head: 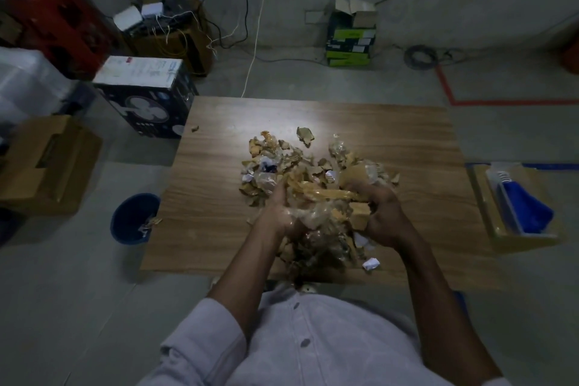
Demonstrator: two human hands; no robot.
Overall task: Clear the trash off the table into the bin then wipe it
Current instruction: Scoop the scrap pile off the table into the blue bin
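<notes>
Both bare forearms extended forward over the near edge. The left hand [277, 213] and right hand [384, 216] faced each other, fingers curled, gripping trash [322, 197] between them.

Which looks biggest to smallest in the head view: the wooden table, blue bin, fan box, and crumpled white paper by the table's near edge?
1. wooden table
2. fan box
3. blue bin, clearly smaller than the box
4. crumpled white paper

Logged brown grain on rectangular wooden tabletop [407, 135] | tan, white, clear in crumpled paper-and-plastic trash heap [283, 166] | dark blue on round plastic bin [123, 233]
</notes>
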